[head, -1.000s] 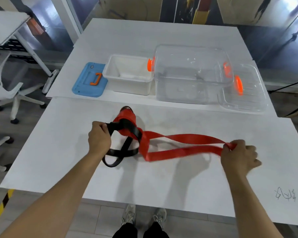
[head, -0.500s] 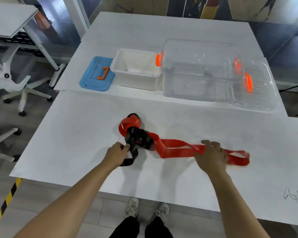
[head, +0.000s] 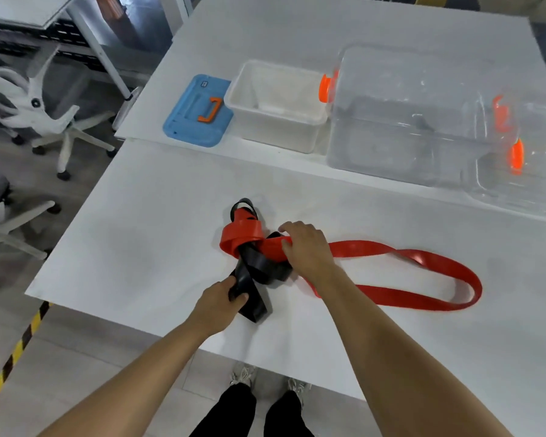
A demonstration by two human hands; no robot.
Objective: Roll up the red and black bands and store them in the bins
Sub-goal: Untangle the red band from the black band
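A red band (head: 423, 263) and a black band (head: 259, 266) lie tangled together on the near white table (head: 139, 216). The red band's long loop trails off to the right. My left hand (head: 221, 299) pinches the near end of the black band. My right hand (head: 306, 247) grips the red band right at the knot, fingers curled over it. A white bin (head: 275, 102) and a larger clear bin (head: 404, 115) with orange latches stand at the back.
A blue lid (head: 199, 111) with an orange handle lies left of the white bin. A clear lid (head: 524, 165) rests right of the clear bin. White office chairs (head: 38, 115) stand on the floor to the left, by yellow-black tape (head: 16, 351).
My right hand let go of the red band's far end and moved left to the knot. My left hand shifted down the black band toward me. The red loop now lies slack.
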